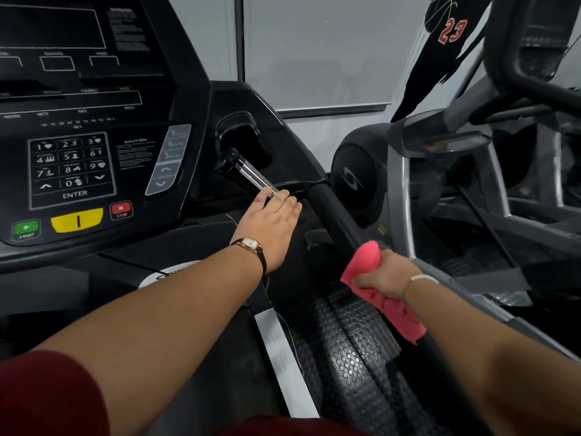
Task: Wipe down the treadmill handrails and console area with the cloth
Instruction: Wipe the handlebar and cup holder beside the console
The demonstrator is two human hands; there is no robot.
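With the pink cloth bunched on the right handrail and gripped by your right hand, wrap it fully round the bar and draw long firm strokes, while your flat, straight-fingered left hand rests at the chrome grip

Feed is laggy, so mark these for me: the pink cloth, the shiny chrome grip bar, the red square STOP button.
pink cloth (364, 258), head view, bunched upper fold.
shiny chrome grip bar (254, 176), head view, middle of chrome section.
red square STOP button (121, 208), head view, centre of face.
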